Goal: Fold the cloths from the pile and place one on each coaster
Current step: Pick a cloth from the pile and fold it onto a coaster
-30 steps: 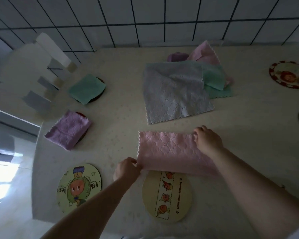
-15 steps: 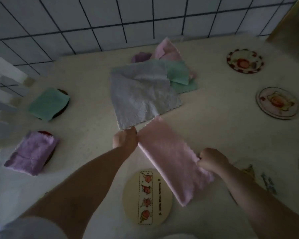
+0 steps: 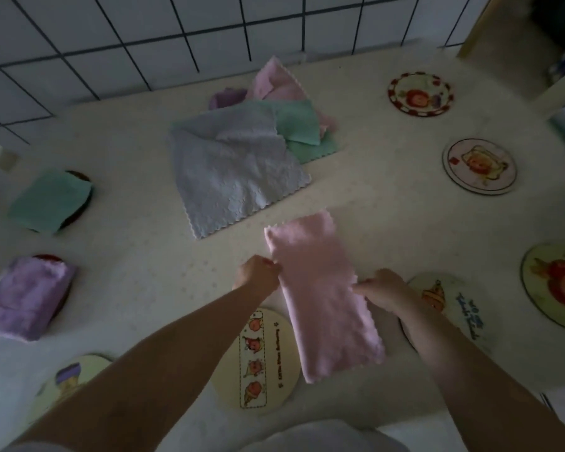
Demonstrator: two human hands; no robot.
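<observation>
- Together, both hands hold one folded pink cloth [image 3: 320,298] by its long edges: the left hand [image 3: 258,275] pinches the left edge with curled fingers, and the right hand [image 3: 384,288] pinches the right edge the same way.
- Each grip is closed on the cloth's hem, roughly opposite the other at mid-length.
- The pink cloth is a long narrow strip running away from the person, its near end overlapping the edge of a cream coaster with a column of fruit figures [image 3: 258,360].
- Under the right forearm lies another round coaster with blue lettering [image 3: 454,305].
- Beyond the strip, the cloth pile [image 3: 242,164] sits mid-table, a pale grey cloth spread on top, with green, pink and purple ones behind it.
- At the left, a folded green cloth [image 3: 49,199] covers a dark coaster, and a folded purple cloth [image 3: 23,295] covers another nearer one.
- Bare coasters with cartoon prints lie along the right side [image 3: 480,166] and far right corner [image 3: 419,94] of the cream table [image 3: 388,207].
- A tiled wall [image 3: 209,37] stands behind the table.
</observation>
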